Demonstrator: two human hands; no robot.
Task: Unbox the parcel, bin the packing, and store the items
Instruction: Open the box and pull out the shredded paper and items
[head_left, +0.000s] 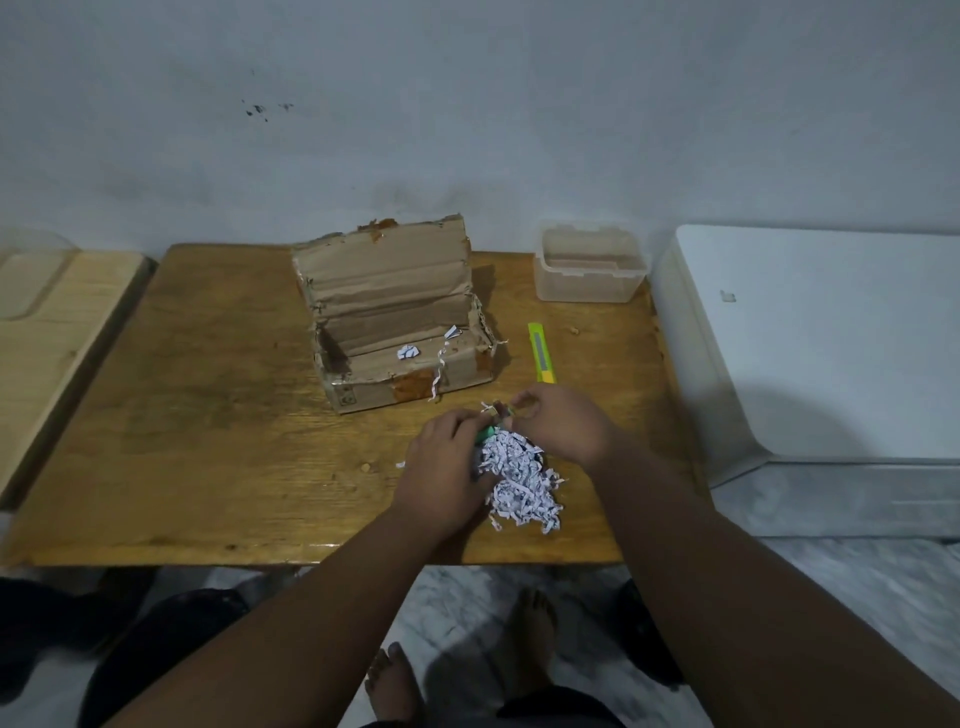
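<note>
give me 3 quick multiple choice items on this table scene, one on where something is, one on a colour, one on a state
1. Where is the plastic container?
A. far right corner of the table
B. inside the box
C. on the floor

2. What colour is the utility knife?
A. red
B. yellow-green
C. black

3. What state is the cardboard box in?
A. taped shut
B. crushed flat
C. open, lid up

Answers: 1 A, it stands by the wall, right of the box. 2 B, its body is yellow-green. 3 C, the flap stands up and a few paper scraps lie inside.
</note>
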